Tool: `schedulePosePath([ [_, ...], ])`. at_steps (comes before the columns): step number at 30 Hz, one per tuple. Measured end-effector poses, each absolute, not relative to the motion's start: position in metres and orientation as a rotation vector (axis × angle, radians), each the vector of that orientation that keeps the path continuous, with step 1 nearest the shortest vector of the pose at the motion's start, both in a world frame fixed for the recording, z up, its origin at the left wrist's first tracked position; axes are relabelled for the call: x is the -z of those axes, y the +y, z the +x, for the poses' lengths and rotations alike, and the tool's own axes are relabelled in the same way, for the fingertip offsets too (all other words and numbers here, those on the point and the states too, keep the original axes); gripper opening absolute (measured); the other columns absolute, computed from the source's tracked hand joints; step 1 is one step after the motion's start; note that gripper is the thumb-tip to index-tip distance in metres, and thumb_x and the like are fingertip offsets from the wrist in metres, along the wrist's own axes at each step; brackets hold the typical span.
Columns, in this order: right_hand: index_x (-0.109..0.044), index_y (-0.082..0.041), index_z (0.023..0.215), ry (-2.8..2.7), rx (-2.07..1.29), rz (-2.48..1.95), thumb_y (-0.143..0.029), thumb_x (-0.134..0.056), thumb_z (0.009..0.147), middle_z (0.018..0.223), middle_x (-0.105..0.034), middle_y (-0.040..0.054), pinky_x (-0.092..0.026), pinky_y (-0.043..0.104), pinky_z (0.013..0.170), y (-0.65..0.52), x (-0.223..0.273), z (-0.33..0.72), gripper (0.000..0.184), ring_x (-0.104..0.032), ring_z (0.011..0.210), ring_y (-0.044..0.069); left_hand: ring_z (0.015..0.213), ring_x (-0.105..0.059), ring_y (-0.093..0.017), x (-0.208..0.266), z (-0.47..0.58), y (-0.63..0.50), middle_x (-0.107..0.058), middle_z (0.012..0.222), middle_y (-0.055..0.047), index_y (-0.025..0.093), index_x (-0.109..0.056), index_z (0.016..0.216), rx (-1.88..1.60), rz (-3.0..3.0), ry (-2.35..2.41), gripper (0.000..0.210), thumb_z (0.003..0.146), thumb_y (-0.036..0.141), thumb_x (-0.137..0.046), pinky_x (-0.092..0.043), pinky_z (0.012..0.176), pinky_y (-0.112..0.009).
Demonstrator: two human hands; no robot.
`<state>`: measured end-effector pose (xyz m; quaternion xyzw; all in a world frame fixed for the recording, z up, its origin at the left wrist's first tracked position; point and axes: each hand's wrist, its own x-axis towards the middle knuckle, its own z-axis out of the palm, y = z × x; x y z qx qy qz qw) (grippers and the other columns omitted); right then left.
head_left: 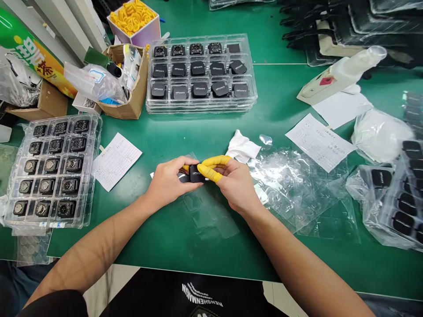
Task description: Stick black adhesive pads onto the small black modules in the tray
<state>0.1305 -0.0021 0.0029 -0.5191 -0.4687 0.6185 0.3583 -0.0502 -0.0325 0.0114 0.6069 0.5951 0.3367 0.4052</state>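
A small black square smartwatch body (196, 174) with white lettering on its face is held up between both hands over the middle of the table. My left hand (167, 178) grips its left side, thumb below and fingers above. On the other side my right hand (231, 180) pinches its upper right corner, with yellow finger cots on the thumb and finger. The fingertips behind the watch body are hidden. Under the hands lies a clear plastic film (211, 215). A crumpled white cloth (243, 146) is just beyond my right hand.
Clear trays of watch bodies stand at the left (96, 176) and back (201, 108). Behind are a cardboard box (139, 94) and a box of yellow finger cots (134, 20). At right are loose plastic sheets (304, 189), a white bottle (343, 72), paper slips (320, 141) and bagged trays (401, 207).
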Motion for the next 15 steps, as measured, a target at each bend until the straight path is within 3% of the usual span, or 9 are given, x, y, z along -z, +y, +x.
schedulePosePath([
  [3,-0.072,-0.023,0.110,-1.462,-1.290,-1.398,-0.057,-0.084,0.075,0.107,-0.072,0.0089,-0.064,0.043,0.083,-0.004,0.000,0.136,0.050,-0.071,0.091,0.023,0.091,-0.074,-0.019,-0.013,-0.050,-0.033,-0.079,0.112,-0.003,0.024,-0.074,0.112,-0.867,1.474,1.497,0.046,0.070,0.034,-0.090,-0.058,0.088,-0.030],
  [5,-0.068,-0.026,0.126,-1.742,-0.911,-1.349,-0.055,-0.082,0.079,0.128,-0.064,0.0135,-0.061,0.050,0.093,-0.006,0.001,0.143,0.057,-0.067,0.109,0.028,0.091,-0.075,-0.019,-0.014,-0.051,-0.033,-0.079,0.113,-0.004,0.024,-0.074,0.112,-0.881,1.401,1.481,0.047,0.070,0.035,-0.091,-0.059,0.089,-0.031],
  [8,-0.067,-0.038,0.132,-2.249,-0.526,-1.026,-0.053,-0.078,0.084,0.152,-0.051,0.0098,-0.044,0.060,0.115,-0.008,0.002,0.154,0.053,-0.049,0.138,0.036,0.093,-0.075,-0.021,-0.014,-0.052,-0.033,-0.080,0.110,-0.005,0.022,-0.074,0.112,-0.905,1.305,1.439,0.048,0.067,0.029,-0.091,-0.059,0.091,-0.033],
  [12,-0.056,-0.042,0.145,-2.385,-0.319,-1.184,-0.046,-0.065,0.095,0.165,-0.038,0.0087,-0.031,0.074,0.114,-0.014,0.005,0.156,0.051,-0.028,0.153,0.045,0.096,-0.076,-0.023,-0.013,-0.052,-0.032,-0.080,0.108,-0.008,0.019,-0.072,0.110,-0.928,1.226,1.425,0.052,0.065,0.031,-0.093,-0.060,0.094,-0.037],
  [15,-0.056,-0.044,0.144,-2.350,-0.360,-1.144,-0.049,-0.066,0.093,0.165,-0.040,0.0063,-0.029,0.074,0.115,-0.014,0.006,0.149,0.052,-0.027,0.154,0.046,0.097,-0.076,-0.024,-0.012,-0.052,-0.032,-0.079,0.109,-0.009,0.019,-0.072,0.110,-0.928,1.219,1.440,0.052,0.064,0.033,-0.093,-0.059,0.095,-0.040],
])
